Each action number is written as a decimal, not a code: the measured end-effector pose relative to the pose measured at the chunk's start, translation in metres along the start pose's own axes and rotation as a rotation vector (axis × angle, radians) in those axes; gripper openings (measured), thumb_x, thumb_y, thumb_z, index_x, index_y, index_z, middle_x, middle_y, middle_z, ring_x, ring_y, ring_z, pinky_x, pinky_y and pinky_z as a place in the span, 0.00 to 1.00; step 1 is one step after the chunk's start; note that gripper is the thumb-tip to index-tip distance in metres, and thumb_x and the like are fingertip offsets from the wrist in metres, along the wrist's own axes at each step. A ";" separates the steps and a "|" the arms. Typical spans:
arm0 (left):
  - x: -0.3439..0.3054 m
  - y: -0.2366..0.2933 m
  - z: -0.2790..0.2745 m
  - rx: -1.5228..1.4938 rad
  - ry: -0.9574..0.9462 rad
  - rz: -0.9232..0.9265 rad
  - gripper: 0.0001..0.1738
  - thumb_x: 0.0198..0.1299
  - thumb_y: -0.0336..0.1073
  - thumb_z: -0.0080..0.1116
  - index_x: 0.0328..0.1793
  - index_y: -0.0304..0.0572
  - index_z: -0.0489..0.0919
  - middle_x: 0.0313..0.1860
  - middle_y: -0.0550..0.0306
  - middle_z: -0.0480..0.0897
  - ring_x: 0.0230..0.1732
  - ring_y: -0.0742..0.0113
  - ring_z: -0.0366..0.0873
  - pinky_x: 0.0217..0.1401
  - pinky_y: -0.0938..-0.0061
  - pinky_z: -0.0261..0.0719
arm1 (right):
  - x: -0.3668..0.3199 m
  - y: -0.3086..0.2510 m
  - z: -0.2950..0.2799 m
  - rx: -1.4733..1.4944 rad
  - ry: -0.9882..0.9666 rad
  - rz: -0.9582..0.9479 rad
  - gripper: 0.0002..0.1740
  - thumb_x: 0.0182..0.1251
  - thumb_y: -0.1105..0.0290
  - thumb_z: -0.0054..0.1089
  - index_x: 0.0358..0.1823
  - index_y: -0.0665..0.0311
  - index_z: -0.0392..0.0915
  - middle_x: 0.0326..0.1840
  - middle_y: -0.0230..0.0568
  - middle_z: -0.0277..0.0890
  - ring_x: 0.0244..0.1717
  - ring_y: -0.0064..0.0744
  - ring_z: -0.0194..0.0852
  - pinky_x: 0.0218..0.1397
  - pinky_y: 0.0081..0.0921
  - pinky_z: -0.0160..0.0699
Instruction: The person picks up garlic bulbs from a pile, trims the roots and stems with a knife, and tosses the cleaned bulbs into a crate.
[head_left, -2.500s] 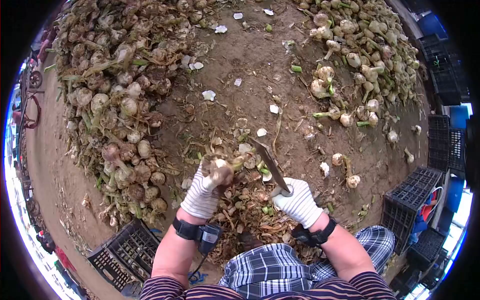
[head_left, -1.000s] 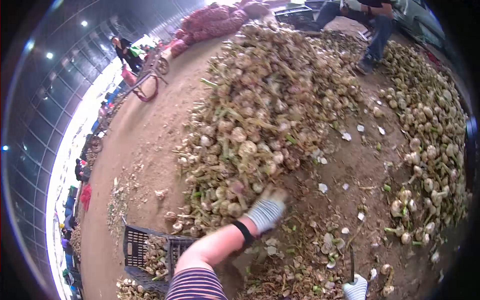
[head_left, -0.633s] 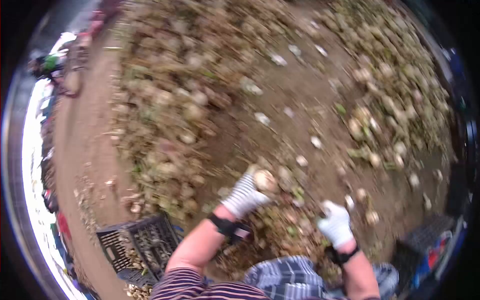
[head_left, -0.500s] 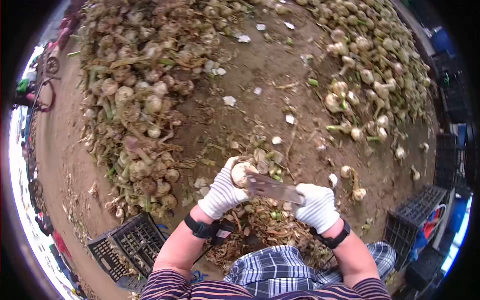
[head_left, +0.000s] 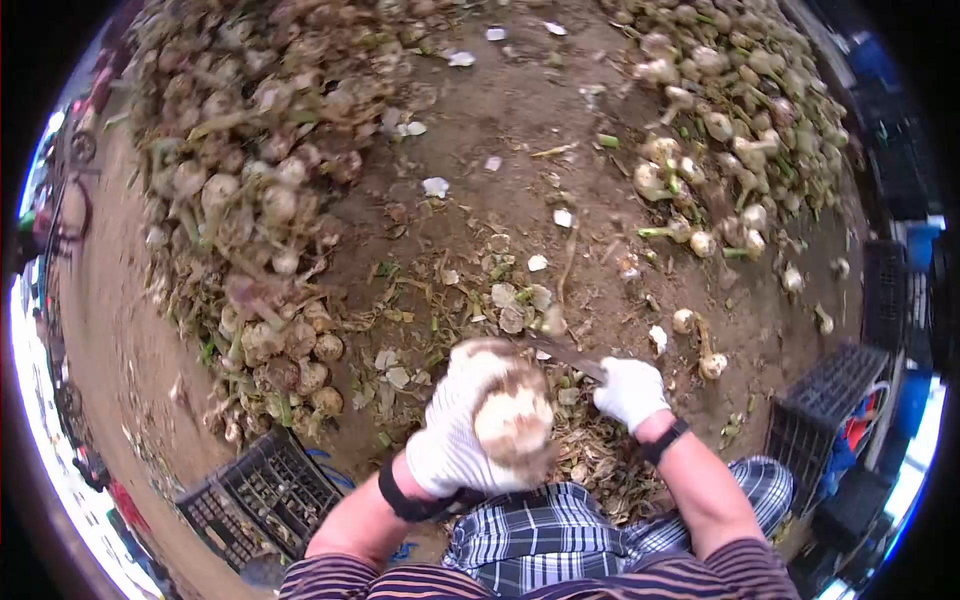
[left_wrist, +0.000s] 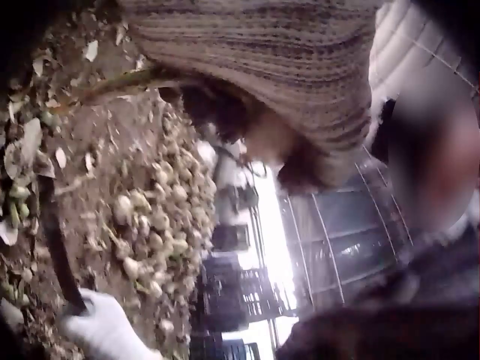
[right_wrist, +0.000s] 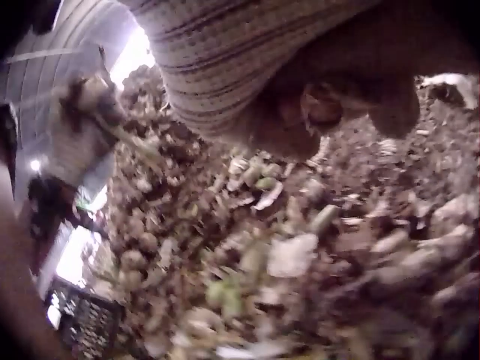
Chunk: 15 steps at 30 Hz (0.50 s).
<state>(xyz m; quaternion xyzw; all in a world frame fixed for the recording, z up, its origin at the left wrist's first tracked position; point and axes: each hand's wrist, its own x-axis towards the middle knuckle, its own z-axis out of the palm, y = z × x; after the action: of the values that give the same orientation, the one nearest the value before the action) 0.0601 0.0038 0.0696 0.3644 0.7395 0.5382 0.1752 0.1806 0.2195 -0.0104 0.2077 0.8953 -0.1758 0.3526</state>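
Observation:
My left hand [head_left: 450,430], in a striped white knit glove, grips a garlic bulb [head_left: 515,422] raised close to the head camera, its pale face upward. In the left wrist view the bulb is mostly hidden behind the glove, and a dry stalk [left_wrist: 112,88] sticks out. To the right, my gloved right hand [head_left: 632,392] holds a broad-bladed knife [head_left: 565,354] by its handle, blade pointing left behind the bulb. The left wrist view shows this knife [left_wrist: 58,247] apart from the bulb. Through the right wrist view, the left hand [right_wrist: 79,154] appears at the left.
A big garlic heap [head_left: 250,180] lies on the left, and a second garlic pile [head_left: 750,130] at the right. Peelings [head_left: 600,455] cover the ground before my knees. Black crates stand at lower left [head_left: 270,490] and at right [head_left: 825,400].
The left hand reached to the left heap, then came back with a bulb. Half a second ago the knife blade lay against it; now the bulb is raised nearer the head and the blade is apart.

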 end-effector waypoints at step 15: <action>0.024 -0.060 0.030 -1.210 0.787 -0.690 0.19 0.56 0.26 0.59 0.54 0.46 0.71 0.42 0.63 0.77 0.44 0.68 0.77 0.52 0.67 0.81 | -0.007 -0.083 -0.005 1.393 0.248 -0.083 0.02 0.51 0.73 0.61 0.26 0.62 0.78 0.18 0.25 0.73 0.21 0.14 0.67 0.27 0.18 0.68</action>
<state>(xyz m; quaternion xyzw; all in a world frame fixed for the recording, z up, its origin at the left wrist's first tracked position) 0.0423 0.0325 0.0063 -0.2599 0.3978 0.8505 0.2254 0.1413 0.1490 0.0118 0.3693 0.6153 -0.6959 0.0264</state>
